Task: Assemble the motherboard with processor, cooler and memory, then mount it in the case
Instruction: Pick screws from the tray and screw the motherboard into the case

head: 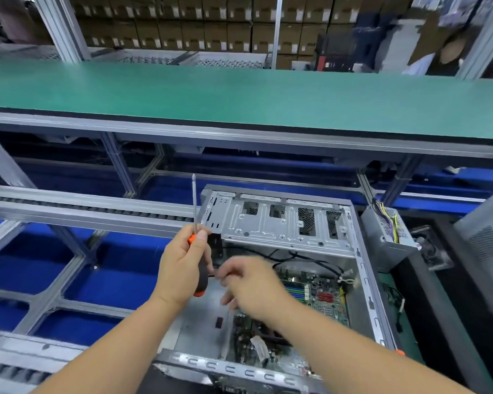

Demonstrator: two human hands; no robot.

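Note:
An open metal computer case [365, 268] lies on its side in front of me. The green motherboard [322, 297] sits inside it, partly hidden by my right arm. My left hand [182, 268] grips a screwdriver [194, 206] with a black and orange handle, its long shaft pointing straight up. My right hand [254, 285] hovers over the case's left half, blurred, fingers loosely curled toward the screwdriver handle. I cannot tell whether it pinches anything. Black cables [310, 258] run across the case above the board.
A power supply [387, 231] with coloured wires stands at the case's right. A grey panel [487, 243] leans at far right. A green-topped bench [239, 100] crosses the view behind. Aluminium rails [69, 206] and blue bins [26, 265] lie to the left. A person stands at the back right.

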